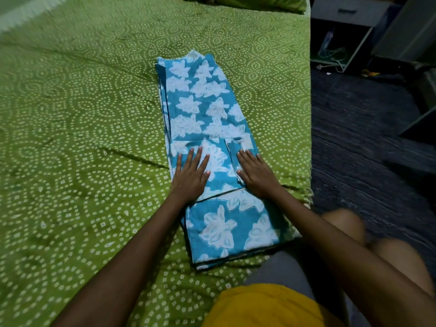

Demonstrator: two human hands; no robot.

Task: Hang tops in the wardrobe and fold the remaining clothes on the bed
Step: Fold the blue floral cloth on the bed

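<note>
Hands: two, left hand (190,175) and right hand (256,173), flat, grip released, pressing one blue floral garment (207,109) on bed (70,114).

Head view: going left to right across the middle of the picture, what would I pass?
Green patterned bedspread → left hand, flat on the blue flowered cloth → right hand, also flat on it → dark floor.
</note>
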